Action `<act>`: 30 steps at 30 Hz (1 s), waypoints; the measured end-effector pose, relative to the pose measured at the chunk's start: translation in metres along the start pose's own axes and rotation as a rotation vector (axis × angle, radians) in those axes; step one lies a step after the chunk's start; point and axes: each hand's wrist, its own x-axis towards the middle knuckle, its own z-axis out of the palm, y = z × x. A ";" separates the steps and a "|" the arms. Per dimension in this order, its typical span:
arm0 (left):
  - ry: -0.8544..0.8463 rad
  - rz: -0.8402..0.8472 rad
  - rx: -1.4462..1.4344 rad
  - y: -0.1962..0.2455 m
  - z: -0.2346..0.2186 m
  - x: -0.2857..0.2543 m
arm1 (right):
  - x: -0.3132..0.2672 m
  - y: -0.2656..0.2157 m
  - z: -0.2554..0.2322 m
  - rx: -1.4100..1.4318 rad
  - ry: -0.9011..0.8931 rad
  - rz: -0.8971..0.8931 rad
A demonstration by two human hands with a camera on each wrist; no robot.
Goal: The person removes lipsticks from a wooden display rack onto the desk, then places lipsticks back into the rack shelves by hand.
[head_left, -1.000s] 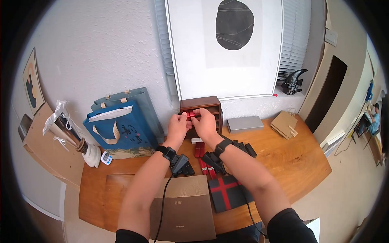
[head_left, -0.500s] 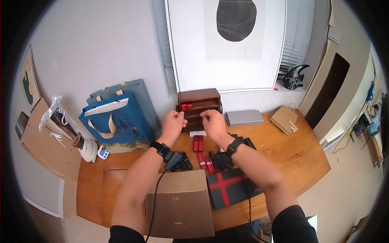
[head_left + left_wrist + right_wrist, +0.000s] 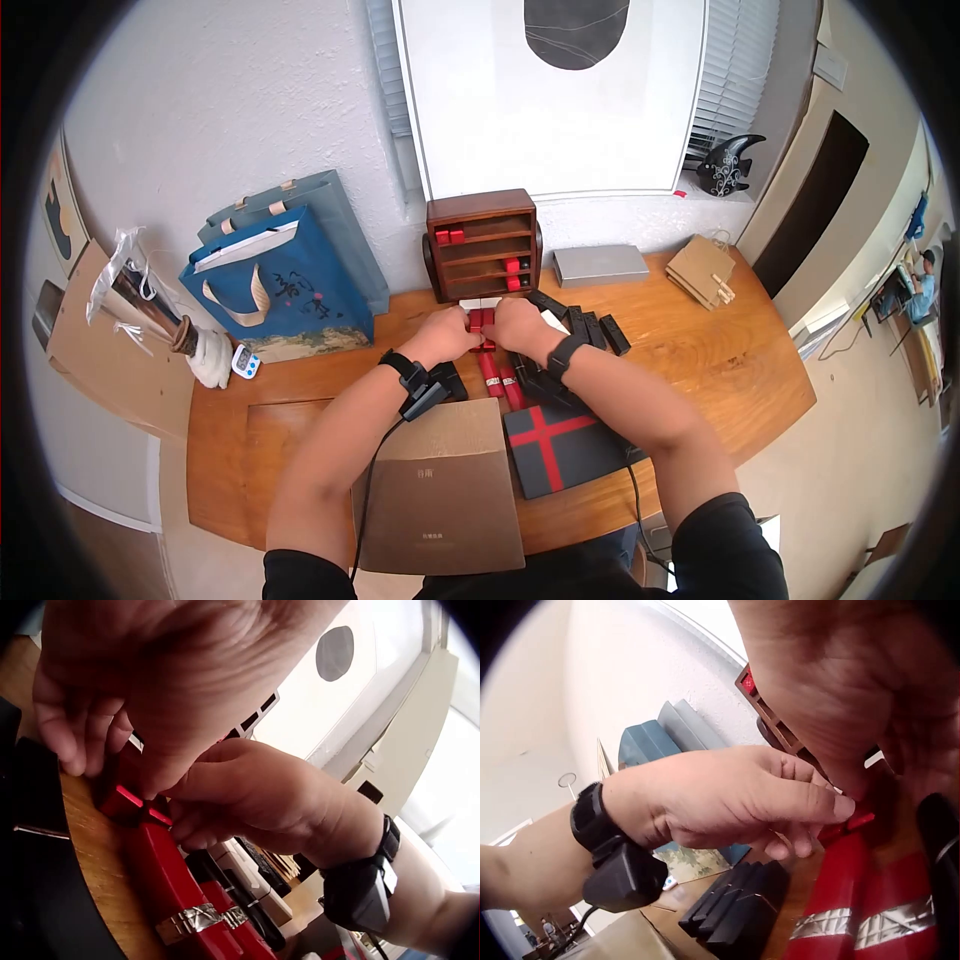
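In the head view my left hand (image 3: 447, 333) and right hand (image 3: 522, 328) meet over a pair of small red boxes (image 3: 482, 322) lying side by side before a small wooden shelf (image 3: 482, 201). Thumbs and fingers of both hands pinch this pair from its two sides; in the right wrist view the left thumb (image 3: 843, 807) lies at a box's end. Much of the pair is hidden behind the hands. Two long red cases with silver bands (image 3: 189, 922) lie nearer me. Small red boxes (image 3: 450, 237) sit in the shelf's upper left, others (image 3: 513, 268) lower right.
Black cases lie on both sides, the right group (image 3: 590, 328) beside my right wrist. A brown carton (image 3: 440, 500) and a dark box with red ribbon (image 3: 570, 440) stand in front. Blue paper bags (image 3: 285, 290) are left, a grey box (image 3: 600, 265) right. Cables trail from both wrists.
Both hands held red boxes at the shelf's upper compartment, then drew back from it, leaving them inside. Now they have come down onto the red pair on the table. The head view has tilted downward.
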 end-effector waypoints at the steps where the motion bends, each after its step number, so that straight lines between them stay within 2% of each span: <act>1: -0.027 0.003 0.005 -0.001 -0.001 0.002 | 0.000 -0.001 0.000 -0.013 -0.012 0.013; 6: -0.090 -0.055 0.057 0.000 -0.007 -0.001 | -0.007 -0.005 -0.005 0.013 0.011 0.000; 8: 0.013 -0.052 0.234 0.009 -0.005 -0.009 | -0.011 -0.010 -0.002 -0.006 0.016 -0.002; 10: 0.024 -0.036 0.252 0.007 0.000 -0.010 | -0.012 -0.012 0.004 -0.141 0.033 -0.083; 13: 0.083 -0.026 0.247 0.006 0.000 -0.012 | -0.011 -0.011 0.002 -0.084 0.014 -0.035; 16: 0.171 -0.041 0.190 0.011 -0.003 -0.017 | -0.035 -0.021 -0.039 0.030 0.026 0.035; 17: 0.189 -0.024 0.026 0.014 -0.005 -0.018 | -0.038 -0.018 -0.040 0.029 0.020 0.034; 18: 0.208 -0.008 -0.139 0.017 -0.009 -0.020 | -0.040 -0.015 -0.041 0.097 0.180 0.025; 19: 0.209 -0.013 -0.143 0.026 -0.016 -0.022 | -0.042 -0.012 -0.042 0.165 0.341 0.014; 20: 0.162 -0.037 -0.359 0.038 -0.025 -0.023 | -0.044 -0.011 -0.048 0.223 0.450 -0.042; 21: 0.113 -0.058 -0.574 0.046 -0.032 -0.021 | -0.040 -0.009 -0.050 0.220 0.450 -0.042; 22: 0.107 -0.039 -0.714 0.047 -0.034 -0.013 | -0.035 -0.007 -0.053 0.299 0.558 -0.040; 23: 0.109 -0.032 -0.714 0.048 -0.036 -0.006 | -0.030 -0.005 -0.057 0.378 0.670 -0.037; 25: 0.129 -0.054 -0.909 0.050 -0.040 0.007 | -0.021 -0.004 -0.066 0.397 0.686 -0.003; 30: 0.147 -0.134 -1.059 0.051 -0.047 0.021 | 0.004 -0.008 -0.068 0.447 0.657 0.029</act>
